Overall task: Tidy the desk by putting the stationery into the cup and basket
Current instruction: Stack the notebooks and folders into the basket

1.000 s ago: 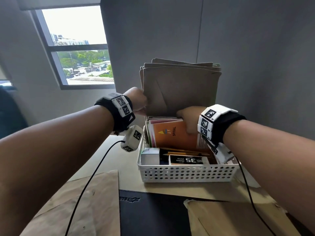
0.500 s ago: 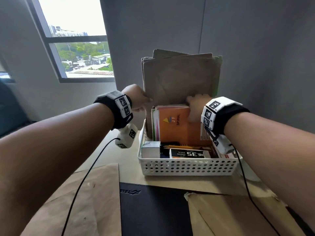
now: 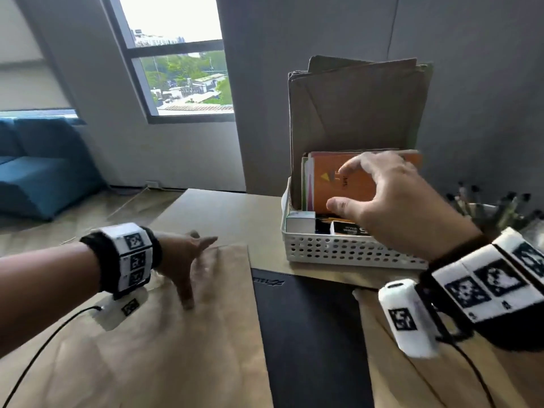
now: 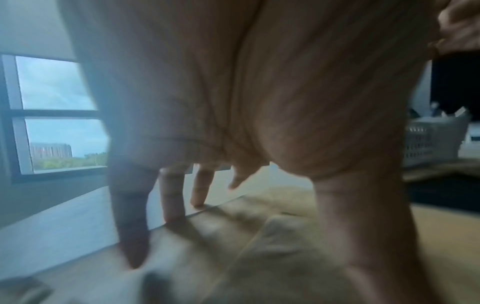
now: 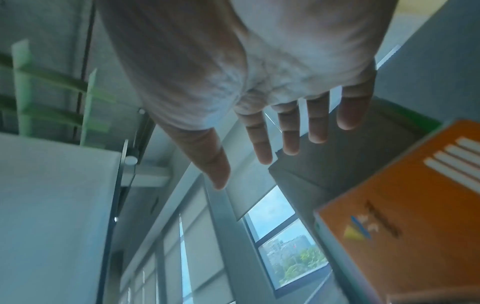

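Both hands are spread and hold nothing. Left hand (image 3: 188, 260), low in the left half of the head view, reaches forward with its fingers splayed wide and pointing down onto a brown paper envelope (image 3: 164, 334) lying flat on the counter (image 3: 223, 213); in the left wrist view the fingertips (image 4: 132, 246) come down to the paper's far edge, though blur keeps me from saying how firmly they press. Right hand (image 3: 391, 198) hangs in the air at centre right of the head view, in front of the white perforated basket (image 3: 338, 251), thumb and fingers apart and loosely bent, touching nothing that I can see. The right wrist view shows its fingers (image 5: 288, 131) straight and separated.

The basket sits on the counter at right centre, against the grey wall. Standing upright at its back is a sheaf of brown envelopes (image 3: 356, 104), taller than everything else. Just in front of them stands an orange notebook (image 3: 344, 187), with thinner booklets beside it on the left. Small boxes (image 3: 300, 222) lie along the basket's near wall. At the far right edge, a cup of pens (image 3: 494, 207) stands, blurred. A black mat (image 3: 312, 343) lies on the counter between two paper sheets.
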A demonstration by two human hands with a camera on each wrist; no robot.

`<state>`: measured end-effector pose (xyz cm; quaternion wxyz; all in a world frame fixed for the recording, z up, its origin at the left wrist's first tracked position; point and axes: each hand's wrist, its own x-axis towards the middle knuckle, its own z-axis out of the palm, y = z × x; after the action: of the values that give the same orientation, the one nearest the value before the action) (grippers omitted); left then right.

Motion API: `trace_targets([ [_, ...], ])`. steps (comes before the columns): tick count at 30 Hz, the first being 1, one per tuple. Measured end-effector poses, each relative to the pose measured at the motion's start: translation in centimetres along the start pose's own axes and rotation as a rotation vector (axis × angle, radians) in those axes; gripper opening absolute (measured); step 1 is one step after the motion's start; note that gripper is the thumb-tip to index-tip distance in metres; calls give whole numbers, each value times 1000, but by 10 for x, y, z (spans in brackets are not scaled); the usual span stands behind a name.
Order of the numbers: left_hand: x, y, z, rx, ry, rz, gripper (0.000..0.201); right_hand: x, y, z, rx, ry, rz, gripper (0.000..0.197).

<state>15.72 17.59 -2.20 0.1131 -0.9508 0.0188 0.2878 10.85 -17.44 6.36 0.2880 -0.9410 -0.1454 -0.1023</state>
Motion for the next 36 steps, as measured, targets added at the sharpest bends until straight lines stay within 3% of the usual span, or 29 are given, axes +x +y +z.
trace_targets([
  [2,0,0,11,-67,82,-17,153,-15,1,19,118,-102,31,45],
  [5,1,5,21,-222,281,-37,67,-31,6,48,274,-340,108,46],
  [6,0,7,19,-260,333,0,51,-35,10,58,305,-403,132,45],
  [9,-10,16,1,-369,396,226,44,-48,18,79,392,-472,192,46],
  [11,-27,27,-16,-411,453,348,50,-54,18,87,497,-485,220,61],
  [13,-46,42,-29,-372,567,378,59,-58,16,90,628,-510,252,71],
  [14,-54,49,-34,-355,655,362,63,-58,16,92,695,-504,252,65],
  [16,-73,65,-47,-365,834,329,67,-58,17,91,805,-421,238,38],
  [18,-84,72,-60,-391,949,289,70,-54,23,84,891,-259,233,31],
  [20,-91,67,-69,-417,994,187,101,-48,27,68,932,-40,201,29],
  [22,-96,60,-72,-707,1042,170,133,-41,30,47,943,156,134,26],
  [23,-97,60,-71,-969,1058,251,141,-40,33,37,960,239,101,25],
  [25,-99,70,-63,-1455,986,474,126,-39,36,20,961,375,25,26],
  [26,-96,77,-58,-1600,910,560,102,-40,36,14,940,429,-11,26],
  [28,-87,99,-45,-1684,867,611,53,-43,35,9,914,479,-45,23],
  [29,-82,110,-36,-1692,893,598,42,-43,36,11,900,474,-32,21],
  [31,-69,125,-20,-1699,920,570,33,-42,44,21,834,445,43,24],
  [36,-51,143,6,-1679,719,549,33,-36,66,34,778,447,261,33],
])
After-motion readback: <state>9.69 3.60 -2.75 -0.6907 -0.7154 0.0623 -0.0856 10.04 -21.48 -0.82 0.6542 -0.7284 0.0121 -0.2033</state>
